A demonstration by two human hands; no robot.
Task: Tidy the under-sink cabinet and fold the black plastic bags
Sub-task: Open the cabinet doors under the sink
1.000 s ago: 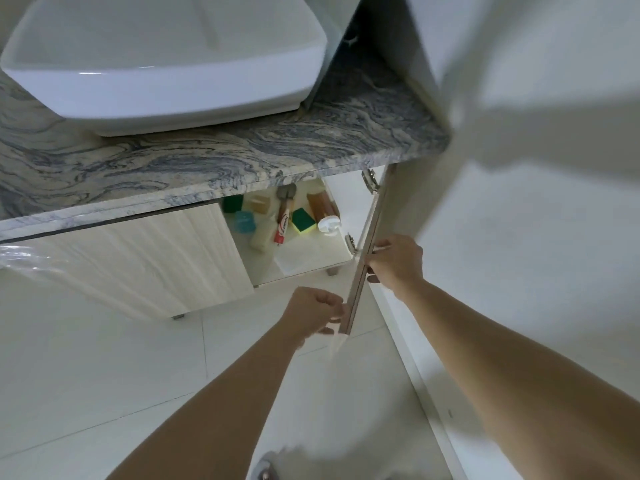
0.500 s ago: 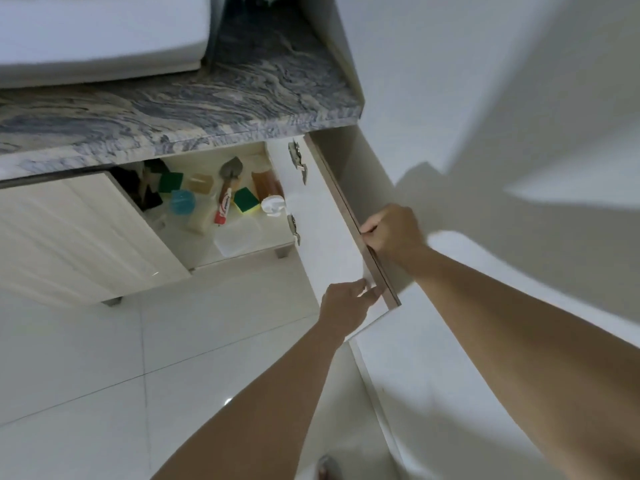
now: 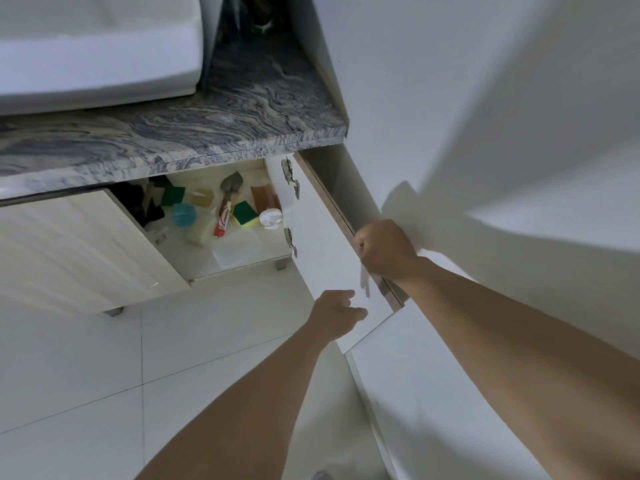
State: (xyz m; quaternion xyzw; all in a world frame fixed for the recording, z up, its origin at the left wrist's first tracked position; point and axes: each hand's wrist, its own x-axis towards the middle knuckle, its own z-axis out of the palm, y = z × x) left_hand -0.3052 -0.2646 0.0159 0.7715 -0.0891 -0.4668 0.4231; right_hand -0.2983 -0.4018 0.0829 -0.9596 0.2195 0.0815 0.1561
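Opening step: right hand [image 3: 386, 249] gripped the door [image 3: 325, 244] edge, left hand [image 3: 337, 311] loose beside it; next, reach into the cabinet [image 3: 239, 251]

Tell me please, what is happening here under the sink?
A person stands at a grey marbled stone countertop with the right-hand cabinet door swung wide open. The right hand grips the door's top edge; the left hand reaches loosely toward its inner face. Inside lie a red-and-white tube, a green-and-yellow sponge, a small metal trowel and something black at the back left. Nothing has been taken out yet.
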